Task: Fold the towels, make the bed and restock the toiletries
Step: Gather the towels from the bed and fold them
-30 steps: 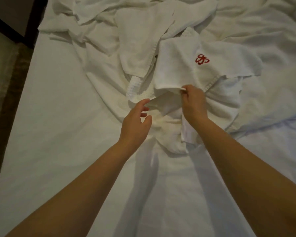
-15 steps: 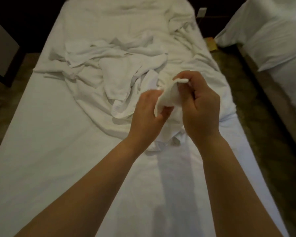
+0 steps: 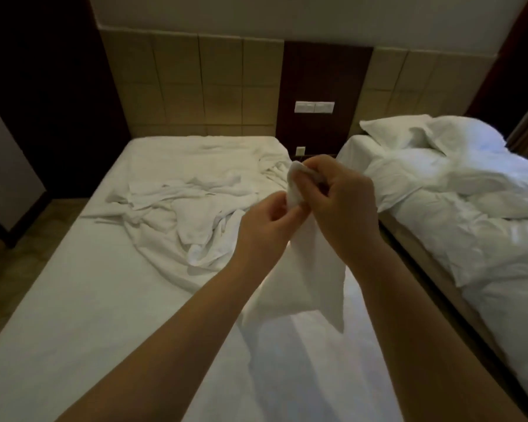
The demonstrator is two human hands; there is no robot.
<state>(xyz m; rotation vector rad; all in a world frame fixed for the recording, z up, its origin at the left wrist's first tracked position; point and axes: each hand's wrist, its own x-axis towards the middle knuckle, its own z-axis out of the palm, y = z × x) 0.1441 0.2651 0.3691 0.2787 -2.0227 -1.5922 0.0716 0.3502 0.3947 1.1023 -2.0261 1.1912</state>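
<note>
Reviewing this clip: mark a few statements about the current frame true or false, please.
1. The left hand and the right hand both grip one white towel, held up over the bed in front. True.
2. Crumpled linen lies heaped on the bed in front. True.
3. The pillow lies on the bed in front. False: it lies on the neighbouring bed.
4. The wall switch panel is black. False: it is white.

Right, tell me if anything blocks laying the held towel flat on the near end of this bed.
Nothing visible does. The left hand and right hand pinch the towel at its top; it hangs over the near sheet of the bed. The heap of crumpled towels lies farther up, apart from that spot.
</note>
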